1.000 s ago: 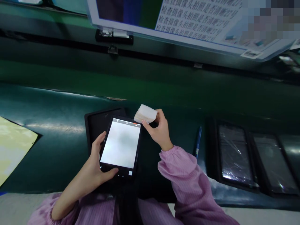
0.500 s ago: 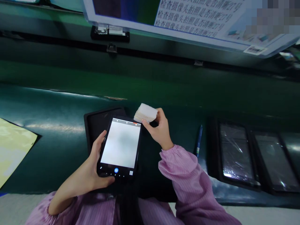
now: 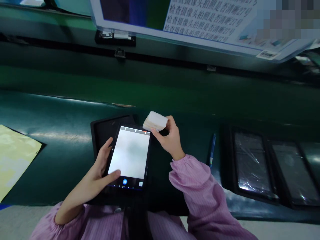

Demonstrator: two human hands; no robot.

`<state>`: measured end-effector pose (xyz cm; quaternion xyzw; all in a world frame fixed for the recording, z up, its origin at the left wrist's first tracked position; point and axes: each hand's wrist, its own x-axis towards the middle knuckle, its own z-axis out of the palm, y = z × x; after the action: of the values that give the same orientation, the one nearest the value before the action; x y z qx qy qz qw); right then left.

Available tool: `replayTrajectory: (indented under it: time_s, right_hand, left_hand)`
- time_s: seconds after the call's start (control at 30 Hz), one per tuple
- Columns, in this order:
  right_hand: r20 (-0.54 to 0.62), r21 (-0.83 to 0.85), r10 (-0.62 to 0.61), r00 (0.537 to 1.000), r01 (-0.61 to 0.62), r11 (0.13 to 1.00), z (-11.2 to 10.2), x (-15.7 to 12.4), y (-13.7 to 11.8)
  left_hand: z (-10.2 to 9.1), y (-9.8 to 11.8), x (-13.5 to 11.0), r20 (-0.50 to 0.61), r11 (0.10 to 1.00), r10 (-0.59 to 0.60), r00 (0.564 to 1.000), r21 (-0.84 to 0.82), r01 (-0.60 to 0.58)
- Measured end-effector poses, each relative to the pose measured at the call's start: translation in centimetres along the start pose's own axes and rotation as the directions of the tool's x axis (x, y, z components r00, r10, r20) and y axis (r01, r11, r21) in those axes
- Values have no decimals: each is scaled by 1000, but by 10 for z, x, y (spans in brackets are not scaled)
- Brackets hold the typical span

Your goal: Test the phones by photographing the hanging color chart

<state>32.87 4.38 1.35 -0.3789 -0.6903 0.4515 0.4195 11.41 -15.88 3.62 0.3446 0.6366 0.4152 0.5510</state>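
Left hand [image 3: 100,171] has a dark tablet [image 3: 128,151] by its left side, fingers wrapped round that edge and thumb lying across the lower left of the lit screen, all this near the middle of the desk's [image 3: 67,136] front edge. Screen's mostly a blurry white picture, with small icons along the top, a bit of red at the top right and a blue round camera button down low. Right hand [image 3: 170,136] is closed in a pinch on a white block [image 3: 155,121], right by the tablet's top right corner; can't tell if they touch. A black tray [image 3: 102,133] sits partly behind the tablet. Big sign [image 3: 200,25] past the desk's back edge repeats 检查摄像头拍照是否清晰27号 line after line, plus a barcode sticker [image 3: 268,55] too tiny to read. Blue pen [image 3: 212,151] has a pale label, also unreadable, and it's lying left of two dark-screened devices [image 3: 252,163] toward the desk's front right corner. Yellowish sheet [image 3: 16,156] is over at the left edge of the view.
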Motion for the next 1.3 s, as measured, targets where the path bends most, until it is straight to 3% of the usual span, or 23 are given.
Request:
replayTrajectory:
  time_s: [0.17, 0.4, 0.6, 0.73, 0.87, 0.93, 1.0, 1.07, 1.17, 1.3]
  right_hand:
    - [-1, 9, -3, 1000, 3, 1000, 0, -1, -2]
    - [-37, 48, 17, 999, -15, 999, 2, -5, -3]
    - [-172, 95, 85, 981, -69, 993, -9, -2, 3]
    - [-193, 67, 153, 969, -142, 988, -13, 0, 10]
    - [-159, -5, 171, 972, -174, 985, -12, 0, 14]
    - [-167, -54, 157, 973, -168, 984, -12, -1, 14]
    - [-194, -102, 133, 972, -155, 983, -13, -1, 13]
    - [-217, -148, 112, 970, -146, 978, -16, -1, 12]
    - [-222, -229, 101, 970, -153, 961, -20, 0, 11]
    - [-206, -405, 104, 973, -181, 896, -29, 3, 11]
  left_hand:
    - [8, 6, 4, -104, 983, -119, 987, -150, 102]
    - [17, 2, 1, -256, 975, -126, 959, -208, 73]
    - [8, -8, -18, -459, 944, -184, 869, -330, 26]
    - [2, -16, -25, -557, 985, -129, 821, -167, 42]
    - [1, -22, -27, -447, 995, 63, 892, 92, -24]
    - [-1, -24, -28, -346, 956, 185, 920, 279, -88]
    - [-3, -26, -30, -263, 888, 294, 919, 431, -161]
    - [-2, -31, -35, -219, 861, 322, 921, 472, -189]
    - [7, -48, -44, -215, 867, 270, 939, 478, -140]
    - [28, -81, -46, -192, 735, 354, 916, 662, -146]
